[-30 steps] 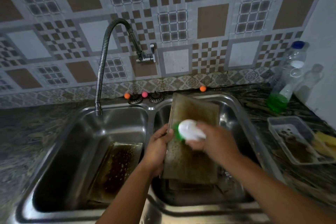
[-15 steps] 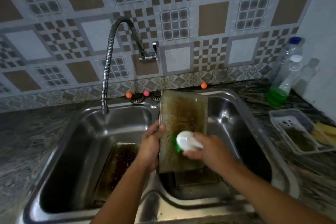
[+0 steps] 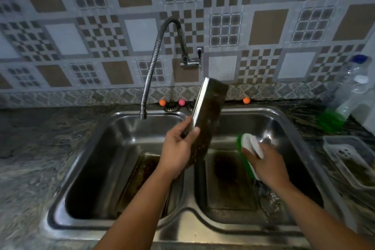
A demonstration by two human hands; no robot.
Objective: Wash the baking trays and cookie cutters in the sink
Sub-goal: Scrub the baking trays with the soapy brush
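Over sink point(image 3: 203, 227) | left hand point(image 3: 178, 148) grips tray point(image 3: 211, 111) (tilted) | right hand point(image 3: 265, 164) holds brush point(image 3: 248, 144)

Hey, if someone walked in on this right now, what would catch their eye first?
The grimy baking tray held edge-up over the divider of the double sink by the left hand. Next, the white-and-green scrub brush gripped by the right hand over the right basin, apart from the tray.

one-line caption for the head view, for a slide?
Left hand lifts a grimy baking tray above the double sink; right hand holds a scrub brush.
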